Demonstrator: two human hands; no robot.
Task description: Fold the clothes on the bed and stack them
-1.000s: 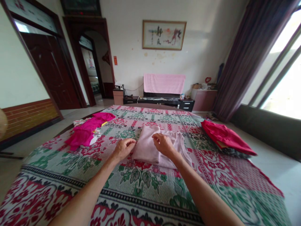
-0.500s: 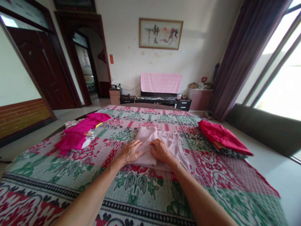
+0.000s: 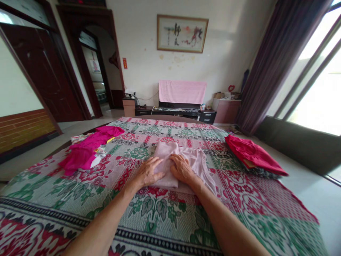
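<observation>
A pale pink sleeveless top (image 3: 195,160) lies on the patterned bedspread (image 3: 157,209), its left part folded over into a flat layer. My left hand (image 3: 148,172) rests at the left edge of the fold, fingers stretched out and thumb apart. On the folded layer's right side lies my right hand (image 3: 183,170), palm down with its fingers extended. Neither hand grips the cloth. The shoulder and hem of the unfolded part spread out to the right, partly under my right wrist.
Magenta clothes (image 3: 90,147) lie in a loose pile at the left edge. Folded red clothing (image 3: 255,156) sits on darker fabric at the right. Past the far edge stands a low black cabinet (image 3: 207,116), with a pink towel (image 3: 182,91) draped above it.
My right hand's fingers have straightened from a curled pose and lie flatter on the folded top. My left hand stays almost in place. The view has tilted slightly.
</observation>
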